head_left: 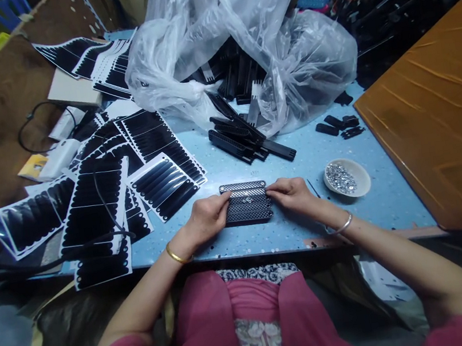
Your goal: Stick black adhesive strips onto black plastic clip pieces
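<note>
Several black textured strips (248,212) lie side by side on the blue speckled table (199,247), with a few small shiny rings on top. At their left end my left hand (209,216) pinches with thumb and forefinger; what it grips, if anything, is too small to name. My right hand (292,194) has its fingers pressed together at the right end, and its hold is equally unclear. Right of my right hand is a white bowl (360,180) of small metal pieces. A thin dark stick (313,188) lies between that hand and the bowl.
Sheets of black stickers (93,208) cover the left side. Behind the strips are a pile of black plastic parts (243,136) and a large clear plastic bag (305,63). Small black pieces (335,121) lie further right. A brown taped box (442,107) borders the right edge.
</note>
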A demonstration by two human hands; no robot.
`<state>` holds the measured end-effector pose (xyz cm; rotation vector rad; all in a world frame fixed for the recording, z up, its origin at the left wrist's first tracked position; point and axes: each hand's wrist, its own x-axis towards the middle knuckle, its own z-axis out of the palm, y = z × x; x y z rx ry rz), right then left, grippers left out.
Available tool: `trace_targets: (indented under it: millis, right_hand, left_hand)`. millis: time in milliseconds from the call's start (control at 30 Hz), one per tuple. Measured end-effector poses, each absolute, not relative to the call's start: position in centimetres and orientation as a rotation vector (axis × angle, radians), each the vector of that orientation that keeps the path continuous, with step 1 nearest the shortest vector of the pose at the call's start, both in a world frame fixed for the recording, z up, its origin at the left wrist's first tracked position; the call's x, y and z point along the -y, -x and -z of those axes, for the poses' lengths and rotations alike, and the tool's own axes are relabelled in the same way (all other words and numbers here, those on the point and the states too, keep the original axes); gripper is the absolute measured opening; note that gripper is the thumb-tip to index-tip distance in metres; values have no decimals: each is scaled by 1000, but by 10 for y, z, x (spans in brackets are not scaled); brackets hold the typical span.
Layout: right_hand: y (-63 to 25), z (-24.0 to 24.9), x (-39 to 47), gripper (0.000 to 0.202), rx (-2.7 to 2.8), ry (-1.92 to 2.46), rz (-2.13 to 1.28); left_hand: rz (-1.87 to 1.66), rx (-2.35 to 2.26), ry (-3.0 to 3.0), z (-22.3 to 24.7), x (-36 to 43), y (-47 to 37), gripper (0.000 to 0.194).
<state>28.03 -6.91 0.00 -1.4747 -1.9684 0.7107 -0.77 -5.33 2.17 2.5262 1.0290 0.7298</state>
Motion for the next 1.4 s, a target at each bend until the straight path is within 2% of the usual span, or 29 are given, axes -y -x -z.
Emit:
trace_targets:
  millis: [133, 333, 533, 867, 967, 1133, 1400]
  right_hand:
    - [-275, -1, 65, 12, 1626, 1585, -990]
    - [-270, -8, 64, 28, 1235, 1548, -1362]
    - [-268, -14, 71, 42, 1078, 1570, -1379]
    - [-265, -14, 64, 37, 1106, 1666, -1431]
    - [-272, -13, 67, 33, 1231, 1669, -1266]
    - [-270, -9, 87, 22, 1800, 1537, -632]
    - [-236, -5, 82, 31, 2263, 1468, -354]
  left_hand:
    - [-738, -1068, -2481, -19, 57, 9, 30]
    - [-762, -1095, -2424, -16, 61, 9, 28]
    - [-801, -1127, -2399, -15, 61, 10, 27]
    - [-757, -1179, -2481, -9, 59, 10, 28]
    - [-746, -1141, -2512, -13, 59, 7, 30]
    - [-551, -1068, -2627, -26, 50, -13, 32]
    - [-147, -1070, -2585, -42, 24, -48, 22]
